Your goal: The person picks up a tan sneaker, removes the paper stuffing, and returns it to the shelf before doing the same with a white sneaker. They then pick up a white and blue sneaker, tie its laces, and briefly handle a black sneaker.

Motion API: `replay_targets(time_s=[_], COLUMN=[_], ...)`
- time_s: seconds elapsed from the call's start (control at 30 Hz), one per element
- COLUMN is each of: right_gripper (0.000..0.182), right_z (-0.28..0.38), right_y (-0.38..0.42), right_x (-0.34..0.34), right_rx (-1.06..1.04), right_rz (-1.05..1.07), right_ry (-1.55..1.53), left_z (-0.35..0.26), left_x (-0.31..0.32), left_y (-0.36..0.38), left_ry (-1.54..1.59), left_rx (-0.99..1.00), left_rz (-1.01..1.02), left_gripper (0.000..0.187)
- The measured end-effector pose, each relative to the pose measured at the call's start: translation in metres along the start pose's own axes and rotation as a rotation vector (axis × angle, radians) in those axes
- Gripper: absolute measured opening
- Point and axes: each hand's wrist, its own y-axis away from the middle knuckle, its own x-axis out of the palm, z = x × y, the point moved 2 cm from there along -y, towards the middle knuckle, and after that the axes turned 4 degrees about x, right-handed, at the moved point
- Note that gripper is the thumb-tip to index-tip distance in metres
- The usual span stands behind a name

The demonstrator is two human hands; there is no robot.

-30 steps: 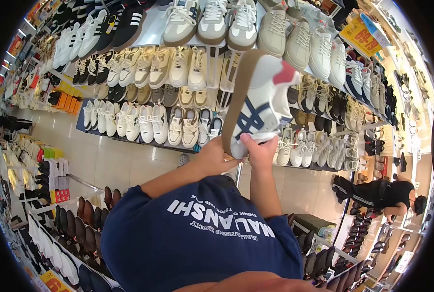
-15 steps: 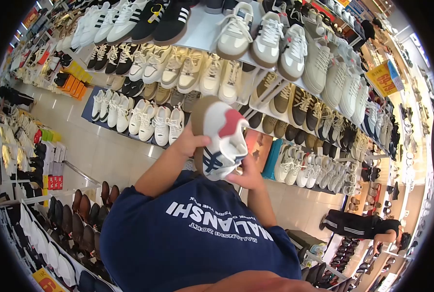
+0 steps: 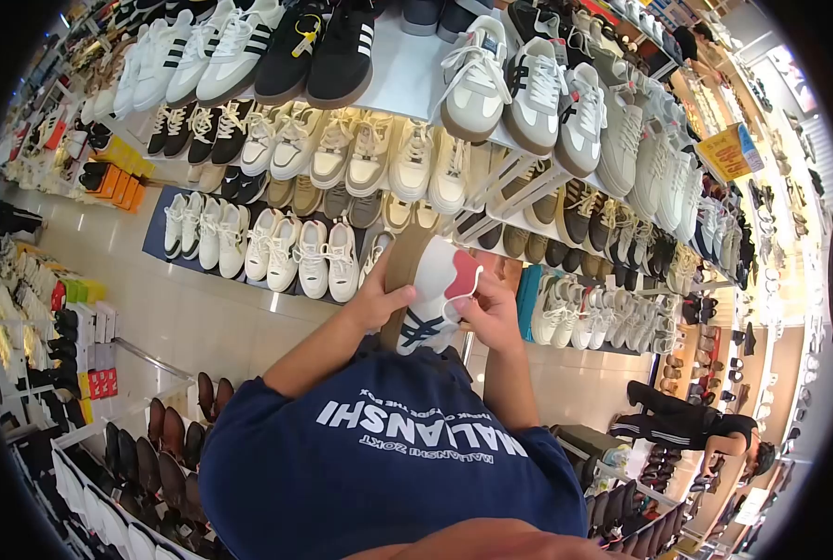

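between the two hands, just above the navy shirt [image 3: 379,467], a white sneaker [image 3: 435,277] is standing on end, its long axis running up and down the view with a slight lean. its brown sole [image 3: 403,266] is facing left, its red heel patch [image 3: 463,273] is sitting toward the top, and its toe end is pointing down toward the shirt, the dark blue stripes [image 3: 420,331] showing low on the side.

at the left, orange boxes [image 3: 122,189] are lying on a rack, and dark shoes [image 3: 166,431] are lining a lower one. the pale tiled floor [image 3: 169,313] is stretching toward the middle, where a white upper shelf [image 3: 405,70] is bearing striped and grey sneakers, with pale pairs [image 3: 365,159] standing in rows beneath. farther right, a yellow sign [image 3: 729,152] is hanging over more shoes, and a person in black [image 3: 682,427] is leaning beside the racks.

the left hand [image 3: 375,303] is gripping the sole side, thumb pressing on the upper, its other fingers hiding behind. the right hand [image 3: 496,315] is pinching the collar edge by the red patch, thumb and forefinger closing on it; how tightly, one cannot tell.
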Motion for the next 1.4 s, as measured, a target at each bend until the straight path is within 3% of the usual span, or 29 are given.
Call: replay_targets(time_s=[0.03,0.13,0.23,0.33,0.47,0.63,0.77,0.93,1.13,1.27,1.3,1.37,1.4], right_gripper=[0.039,0.039,0.042,0.045,0.056,0.062,0.056,0.049,0.052,0.054,0.057,0.063,0.064], right_z=[-0.006,-0.009,-0.017,-0.010,-0.028,-0.048,-0.064,-0.067,-0.078,-0.072,-0.073,-0.081,-0.079], right_y=[-0.002,-0.008,-0.012,-0.013,-0.015,-0.024,-0.018,-0.003,0.014,0.040,0.048,0.060,0.063], right_x=[0.001,0.006,0.013,0.028,0.028,0.025,0.025,0.018,0.006,-0.008,-0.020,-0.044,-0.058], right_rx=[0.052,-0.044,0.154,0.170,0.191,0.211,0.363,0.507,0.281,0.075,-0.022,-0.212,-0.239], right_rz=[0.003,-0.034,-0.068,-0.166,-0.138,-0.057,-0.138,-0.138,-0.198,-0.433,-0.508,-0.658,-0.631], right_ry=[-0.081,0.291,0.170,0.111,0.111,-0.064,-0.063,-0.092,-0.049,-0.030,-0.123,-0.325,-0.323], left_z=[0.002,0.010,0.015,0.010,0.003,0.016,0.025,0.041,0.032,0.058,0.058,0.054,0.054], left_x=[-0.004,-0.013,-0.017,-0.019,-0.012,-0.021,-0.021,-0.024,0.001,-0.018,-0.026,-0.041,-0.044], left_y=[0.002,0.007,0.012,0.011,0.008,0.013,0.018,0.023,0.012,0.008,0.008,0.006,0.006], left_ry=[0.005,0.017,0.014,-0.020,-0.178,-0.135,0.048,0.072,0.106,0.154,0.118,0.239,0.230], left_rx=[0.010,-0.014,-0.076,-0.083,-0.024,-0.074,-0.142,-0.167,-0.096,-0.197,-0.275,-0.225,-0.242], left_rz=[0.005,-0.045,-0.103,-0.084,-0.017,-0.132,-0.270,-0.292,-0.280,-0.406,-0.458,-0.392,-0.337], left_gripper=[0.083,0.081,0.081,0.081,0.080,0.073,0.065,0.064,0.069,0.059,0.050,0.050,0.055])
